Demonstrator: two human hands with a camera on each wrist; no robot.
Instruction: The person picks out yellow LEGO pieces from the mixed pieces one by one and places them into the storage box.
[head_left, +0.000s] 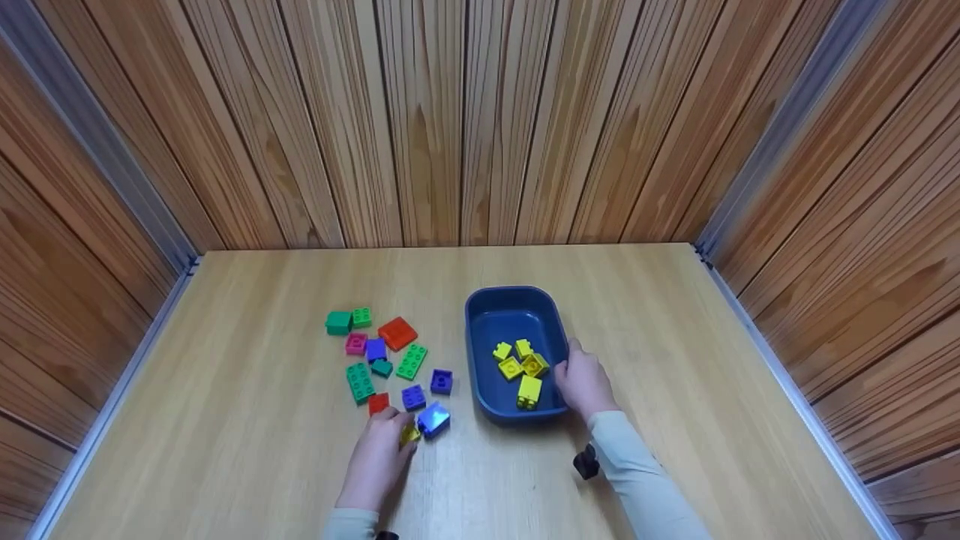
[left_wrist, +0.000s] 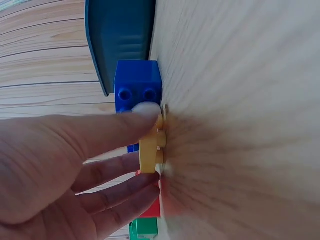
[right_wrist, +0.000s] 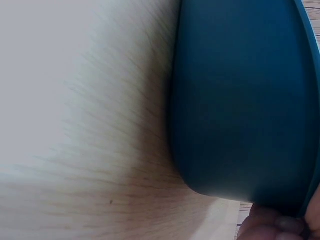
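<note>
My left hand (head_left: 377,452) pinches a yellow toy brick (left_wrist: 148,153) between thumb and fingers, low over the table. The brick's studs face the tabletop in the left wrist view. A shiny blue brick (head_left: 433,420) lies just right of that hand, and a red brick (head_left: 378,403) just beyond it. With its fingers at the right side wall, my right hand (head_left: 588,382) holds a dark blue tray (head_left: 504,321). Inside the tray are several yellow bricks (head_left: 511,368). The right wrist view shows the tray's outer wall (right_wrist: 245,105) and only some fingertips (right_wrist: 270,225).
Left of the tray lie several loose bricks, among them a large green one (head_left: 360,383), a light green one (head_left: 412,362), an orange-red one (head_left: 397,334) and a purple one (head_left: 441,382). Wood-panelled walls (head_left: 431,127) bound the table (head_left: 675,337) at the back and sides.
</note>
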